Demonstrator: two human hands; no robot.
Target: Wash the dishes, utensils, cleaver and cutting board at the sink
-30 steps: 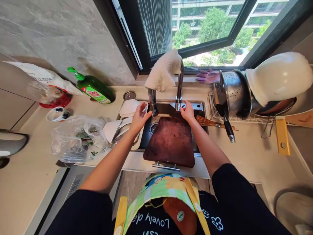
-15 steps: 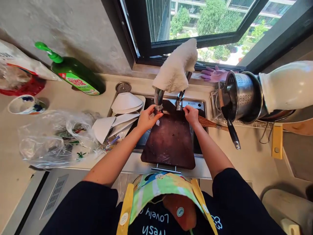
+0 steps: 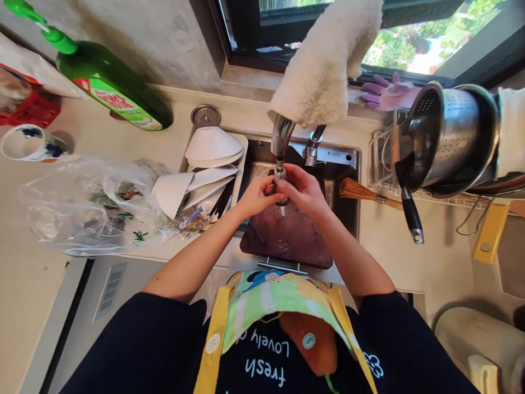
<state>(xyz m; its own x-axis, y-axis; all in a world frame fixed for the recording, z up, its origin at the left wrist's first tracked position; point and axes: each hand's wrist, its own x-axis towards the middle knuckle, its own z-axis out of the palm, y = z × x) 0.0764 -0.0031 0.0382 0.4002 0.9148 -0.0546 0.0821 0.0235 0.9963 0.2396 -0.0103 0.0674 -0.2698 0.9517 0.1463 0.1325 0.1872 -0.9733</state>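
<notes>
My left hand (image 3: 255, 198) and my right hand (image 3: 303, 191) are pressed together right under the nozzle of the chrome faucet (image 3: 280, 138). Their fingers are curled against each other, and whatever lies between them is hidden. A thin stream of water falls below them onto the dark reddish cutting board (image 3: 287, 238). The board lies tilted over the sink (image 3: 344, 164), with its metal handle toward me. A white fluffy cloth (image 3: 328, 65) hangs over the top of the faucet.
White bowls and plates (image 3: 211, 150) are stacked left of the sink beside a crumpled plastic bag (image 3: 82, 205). A green soap bottle (image 3: 109, 90) and a mug (image 3: 28, 143) stand further left. At right are a bamboo brush (image 3: 361, 192), a steel colander (image 3: 447, 134) on a rack, and purple gloves (image 3: 388, 93).
Both hands left the far edge of the board and came together under the spout. My head moved closer and lower over the sink.
</notes>
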